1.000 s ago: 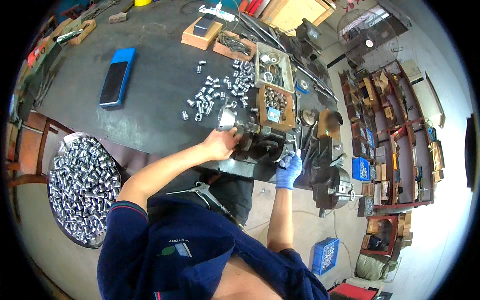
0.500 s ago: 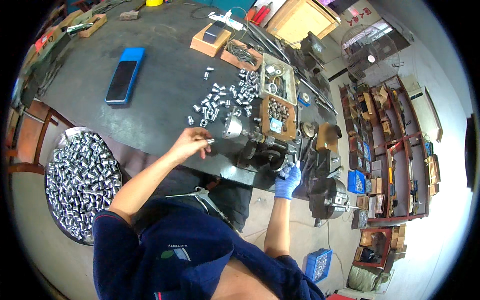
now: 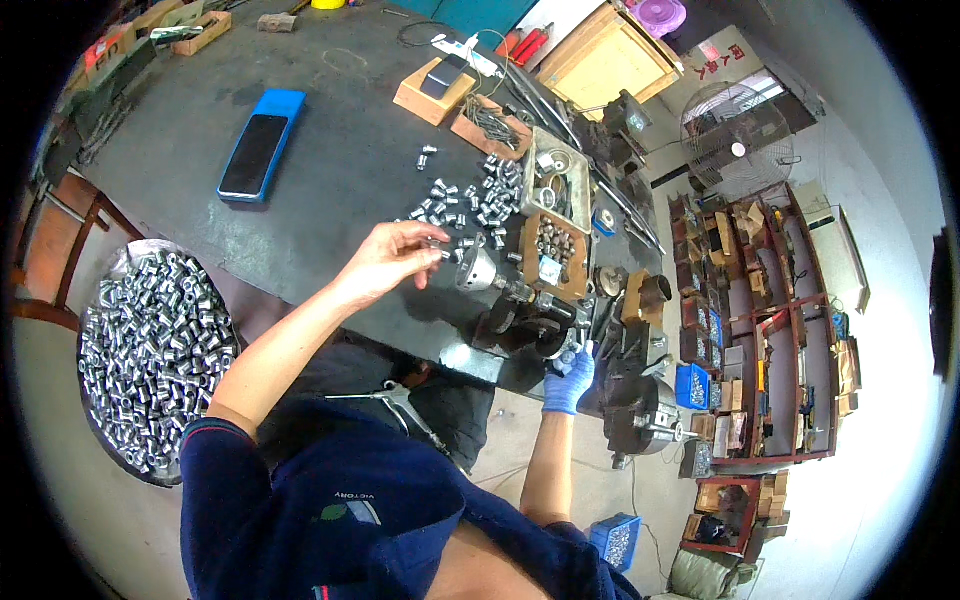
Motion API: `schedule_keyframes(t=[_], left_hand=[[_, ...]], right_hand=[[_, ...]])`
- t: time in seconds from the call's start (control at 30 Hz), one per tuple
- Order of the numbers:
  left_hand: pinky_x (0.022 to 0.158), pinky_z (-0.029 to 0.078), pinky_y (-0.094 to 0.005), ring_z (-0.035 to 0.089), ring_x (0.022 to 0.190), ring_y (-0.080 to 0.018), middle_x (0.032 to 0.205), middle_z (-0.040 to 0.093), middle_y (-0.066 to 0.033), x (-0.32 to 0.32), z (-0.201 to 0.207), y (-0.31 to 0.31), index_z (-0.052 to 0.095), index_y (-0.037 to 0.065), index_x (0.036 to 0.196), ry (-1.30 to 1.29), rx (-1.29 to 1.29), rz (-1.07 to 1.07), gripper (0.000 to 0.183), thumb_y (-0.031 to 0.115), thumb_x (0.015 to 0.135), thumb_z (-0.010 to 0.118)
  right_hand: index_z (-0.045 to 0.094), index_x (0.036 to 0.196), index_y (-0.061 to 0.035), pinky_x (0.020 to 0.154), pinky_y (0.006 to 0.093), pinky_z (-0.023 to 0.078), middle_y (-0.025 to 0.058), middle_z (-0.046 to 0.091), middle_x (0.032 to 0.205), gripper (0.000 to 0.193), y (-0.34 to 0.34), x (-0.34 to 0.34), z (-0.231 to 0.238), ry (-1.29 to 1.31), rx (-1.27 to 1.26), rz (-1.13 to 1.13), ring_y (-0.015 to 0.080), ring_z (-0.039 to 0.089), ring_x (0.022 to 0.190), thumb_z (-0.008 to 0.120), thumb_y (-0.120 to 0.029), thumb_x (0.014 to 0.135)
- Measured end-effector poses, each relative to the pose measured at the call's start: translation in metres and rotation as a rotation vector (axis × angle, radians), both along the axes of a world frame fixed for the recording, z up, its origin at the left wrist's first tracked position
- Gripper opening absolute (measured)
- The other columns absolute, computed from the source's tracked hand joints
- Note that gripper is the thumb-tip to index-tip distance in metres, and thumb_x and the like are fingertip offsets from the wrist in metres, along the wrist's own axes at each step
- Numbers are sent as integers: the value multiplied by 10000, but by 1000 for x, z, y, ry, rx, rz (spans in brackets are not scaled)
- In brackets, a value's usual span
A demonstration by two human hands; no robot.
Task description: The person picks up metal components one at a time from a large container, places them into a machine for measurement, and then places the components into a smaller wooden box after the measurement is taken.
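Note:
My bare left hand (image 3: 385, 265) is over the bench just left of a metal chuck (image 3: 477, 268). Its thumb and fingers pinch a small shiny metal fitting (image 3: 441, 253), partly covered by the fingertips. A loose group of similar metal fittings (image 3: 490, 205) lies on the bench beyond it. The chuck sits on a dark spindle fixture (image 3: 515, 318) at the bench's near edge. At the fixture's right end is my right hand (image 3: 568, 382), in a blue glove, its fingers curled around a handle that they mostly hide.
A large round tub (image 3: 100, 440) heaped with fittings stands at lower left. On the bench are a blue-cased device (image 3: 258, 150), a wooden box of parts (image 3: 570, 285) and a grey tray (image 3: 580, 205). An air gun (image 3: 400, 395) lies by my lap; a vise (image 3: 640, 410) is at right.
My left hand has moved up and away from me with the fitting, toward the loose fittings beside the chuck. My right hand stays at the fixture's handle. The whole view has shifted slightly.

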State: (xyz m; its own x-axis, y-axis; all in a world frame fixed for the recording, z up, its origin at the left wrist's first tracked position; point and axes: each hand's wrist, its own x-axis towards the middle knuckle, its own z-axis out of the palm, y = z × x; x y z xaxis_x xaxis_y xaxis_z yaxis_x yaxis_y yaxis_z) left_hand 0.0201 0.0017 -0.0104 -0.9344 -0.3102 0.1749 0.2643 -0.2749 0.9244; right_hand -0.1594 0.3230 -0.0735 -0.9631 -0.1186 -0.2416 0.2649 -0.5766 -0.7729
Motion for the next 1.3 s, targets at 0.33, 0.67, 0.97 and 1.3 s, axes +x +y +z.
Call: schedule_keyframes(t=[0.33,0.67,0.97,1.3], left_hand=[[512,439,-234,558,530,-111,700,581,-81,-15,5,12,532,-64,957,-37,-59,-55,138,-23,825,540],[555,475,-247,579,592,-137,729,573,-76,-19,10,9,517,-44,883,16,-112,-152,79,-55,807,535],[417,441,-272,542,488,-160,645,560,-112,-16,10,13,518,-28,844,-125,-77,25,54,22,837,538],[487,474,-264,534,553,-145,699,539,-86,-25,8,21,498,10,859,35,-226,11,55,16,830,545]], right_hand=[[524,719,-83,336,202,327,-15,449,502,297,2,-1,-1,10,41,40,77,403,384,508,-326,889],[526,724,-84,353,198,295,-25,446,522,281,19,22,32,137,51,139,66,411,427,567,-327,858],[535,754,-81,320,175,305,-15,499,591,199,2,8,36,29,65,10,43,416,423,597,-251,836],[577,743,-68,319,177,304,-2,542,619,181,17,23,49,139,66,-15,36,417,425,637,-228,804]])
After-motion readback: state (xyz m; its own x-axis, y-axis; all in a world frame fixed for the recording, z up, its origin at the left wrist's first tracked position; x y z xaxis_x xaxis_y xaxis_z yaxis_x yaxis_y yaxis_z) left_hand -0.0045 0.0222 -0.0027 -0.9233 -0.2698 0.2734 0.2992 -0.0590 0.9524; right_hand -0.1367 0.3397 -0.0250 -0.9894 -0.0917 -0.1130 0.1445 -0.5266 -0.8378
